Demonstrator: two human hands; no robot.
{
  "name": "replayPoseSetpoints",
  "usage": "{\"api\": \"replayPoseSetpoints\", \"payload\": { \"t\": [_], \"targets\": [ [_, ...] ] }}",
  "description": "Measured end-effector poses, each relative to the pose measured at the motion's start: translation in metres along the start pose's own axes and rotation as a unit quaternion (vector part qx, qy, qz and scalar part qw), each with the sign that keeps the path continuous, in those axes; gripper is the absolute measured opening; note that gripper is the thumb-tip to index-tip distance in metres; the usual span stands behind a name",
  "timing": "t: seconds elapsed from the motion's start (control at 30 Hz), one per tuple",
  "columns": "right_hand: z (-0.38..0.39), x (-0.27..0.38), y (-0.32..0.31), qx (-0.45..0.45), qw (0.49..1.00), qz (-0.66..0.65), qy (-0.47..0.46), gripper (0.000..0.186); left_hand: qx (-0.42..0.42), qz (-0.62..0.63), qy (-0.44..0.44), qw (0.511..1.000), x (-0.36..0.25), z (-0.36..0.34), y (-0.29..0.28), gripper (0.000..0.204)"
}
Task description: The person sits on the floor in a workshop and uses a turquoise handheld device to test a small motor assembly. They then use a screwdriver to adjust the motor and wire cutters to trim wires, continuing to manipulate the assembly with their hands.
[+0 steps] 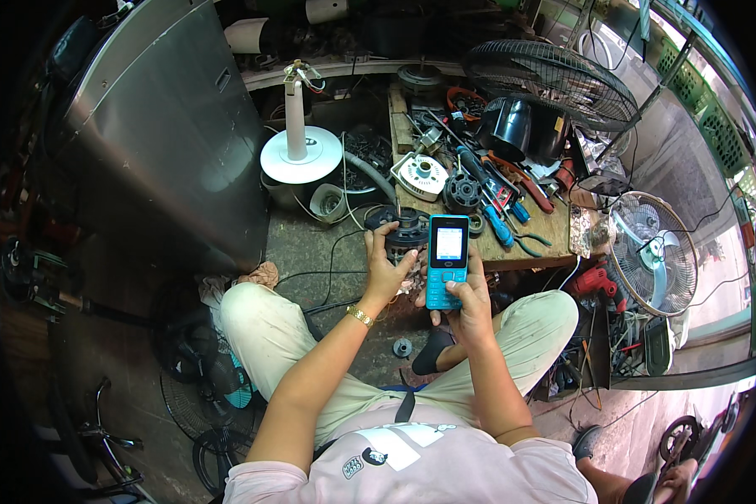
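A bright blue keypad phone point(436, 290) stands upright in my right hand point(475, 315), its small screen lit. My right thumb rests on the keys, and the fingers wrap behind the phone. Just left of it, my left hand point(382, 275) grips a dark round fan motor point(407, 228) with a metal shaft pointing up. The thumb and fingers lie around the motor's near left side. Part of the motor is hidden behind the phone and my fingers. A small round metal part point(402, 347) lies on the floor between my legs.
A wooden bench point(529, 244) at the right holds a white motor housing point(420, 175), another black motor point(461, 192), pliers point(533, 244) and screwdrivers. A white fan stand point(296, 155) is farther left. A metal cabinet point(168, 143) borders the left; fan guards point(554, 84) stand at right.
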State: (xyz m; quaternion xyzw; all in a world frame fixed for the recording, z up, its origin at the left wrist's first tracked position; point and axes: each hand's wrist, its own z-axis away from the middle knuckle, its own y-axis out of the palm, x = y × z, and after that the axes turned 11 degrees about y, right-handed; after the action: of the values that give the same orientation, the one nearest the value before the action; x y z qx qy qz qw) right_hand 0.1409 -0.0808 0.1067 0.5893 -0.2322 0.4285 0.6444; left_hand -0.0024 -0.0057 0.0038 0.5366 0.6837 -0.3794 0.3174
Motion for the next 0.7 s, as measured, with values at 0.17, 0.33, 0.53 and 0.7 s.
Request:
{"api": "replayPoseSetpoints", "payload": {
  "t": [0.17, 0.33, 0.53, 0.7],
  "targets": [
    [-0.0002, -0.0014, 0.0007, -0.006, 1.000, 0.013, -0.003, 0.065, 0.000, 0.004, -0.002, 1.000, 0.0032, 0.0010, 0.0000, 0.059],
    [0.0000, -0.0017, -0.0009, -0.007, 1.000, 0.010, 0.003, 0.063, -0.016, -0.012, 0.018, 1.000, 0.0012, -0.0003, 0.0013, 0.058],
    [0.0002, 0.0001, 0.0021, -0.003, 1.000, -0.013, 0.010, 0.057, -0.024, -0.010, 0.021, 0.999, 0.0048, 0.0004, 0.0012, 0.058],
    [0.0003, -0.0004, 0.0012, -0.002, 1.000, -0.008, 0.008, 0.054, -0.025, -0.007, 0.024, 0.999, 0.0033, 0.0001, 0.0021, 0.058]
  ]
}}
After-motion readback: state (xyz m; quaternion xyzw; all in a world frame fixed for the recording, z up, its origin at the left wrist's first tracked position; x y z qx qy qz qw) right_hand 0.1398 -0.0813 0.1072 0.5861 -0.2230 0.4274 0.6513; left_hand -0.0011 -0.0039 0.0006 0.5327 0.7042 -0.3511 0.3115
